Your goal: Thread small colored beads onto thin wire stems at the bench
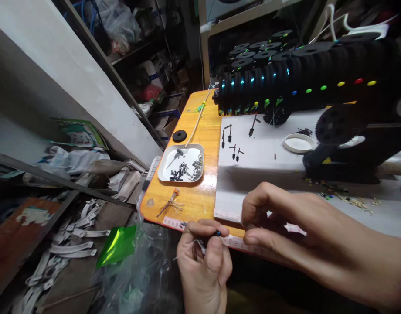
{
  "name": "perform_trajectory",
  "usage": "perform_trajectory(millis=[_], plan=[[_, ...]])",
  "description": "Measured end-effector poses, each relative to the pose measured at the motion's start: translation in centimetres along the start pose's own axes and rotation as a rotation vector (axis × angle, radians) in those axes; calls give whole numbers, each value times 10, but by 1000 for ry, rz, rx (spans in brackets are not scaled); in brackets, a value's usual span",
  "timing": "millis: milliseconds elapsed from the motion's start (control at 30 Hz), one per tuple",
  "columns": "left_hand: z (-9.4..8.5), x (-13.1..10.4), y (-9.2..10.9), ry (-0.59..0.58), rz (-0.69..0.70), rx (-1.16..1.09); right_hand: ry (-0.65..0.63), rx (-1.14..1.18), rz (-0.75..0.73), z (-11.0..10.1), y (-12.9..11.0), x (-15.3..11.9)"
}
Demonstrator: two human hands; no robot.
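Note:
My left hand [203,257] is closed around a small dark piece with thin wires, held just below the near edge of the orange table [200,131]. My right hand [279,218] reaches in from the right, its fingertips pinched close to the left hand's thumb over the table edge; what it pinches is too small to tell. A white square tray [181,163] holding several small black and metal parts sits on the table ahead of my left hand. A small bundle of thin wires [169,204] lies between the tray and the table edge.
A white sheet [253,174] covers the table's right part, with several small black pins [235,151] and a white round lid [298,142] on it. Stacked black foam reels [285,74] with coloured dots stand behind. A black disc [179,135] lies near the tray. Cluttered shelves and floor fill the left.

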State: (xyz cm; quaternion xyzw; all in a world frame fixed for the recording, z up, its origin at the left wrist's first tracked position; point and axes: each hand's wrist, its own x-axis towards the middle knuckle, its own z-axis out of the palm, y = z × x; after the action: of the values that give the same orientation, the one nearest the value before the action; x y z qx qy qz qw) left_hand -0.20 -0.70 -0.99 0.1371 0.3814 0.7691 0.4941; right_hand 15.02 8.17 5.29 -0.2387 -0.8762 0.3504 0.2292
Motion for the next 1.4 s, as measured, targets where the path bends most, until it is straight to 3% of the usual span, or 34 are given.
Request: perform_trajectory(millis=[200, 333, 567, 833, 1100, 1400], plan=[[-2, 4, -6, -40, 91, 141, -14, 26, 18, -1, -4, -2], [-2, 2, -9, -79, 151, 228, -107, 176, 142, 1, -3, -6], [-1, -3, -11, -19, 212, 306, -161, 415, 325, 3, 1, -5], [-9, 5, -11, -191, 284, 321, -182, 744, 279, 3, -5, 5], [-9, 6, -11, -259, 287, 304, -244, 868, 390, -1, -7, 6], [-11, 6, -12, -288, 282, 308, -262, 939, 366, 1, -7, 8]])
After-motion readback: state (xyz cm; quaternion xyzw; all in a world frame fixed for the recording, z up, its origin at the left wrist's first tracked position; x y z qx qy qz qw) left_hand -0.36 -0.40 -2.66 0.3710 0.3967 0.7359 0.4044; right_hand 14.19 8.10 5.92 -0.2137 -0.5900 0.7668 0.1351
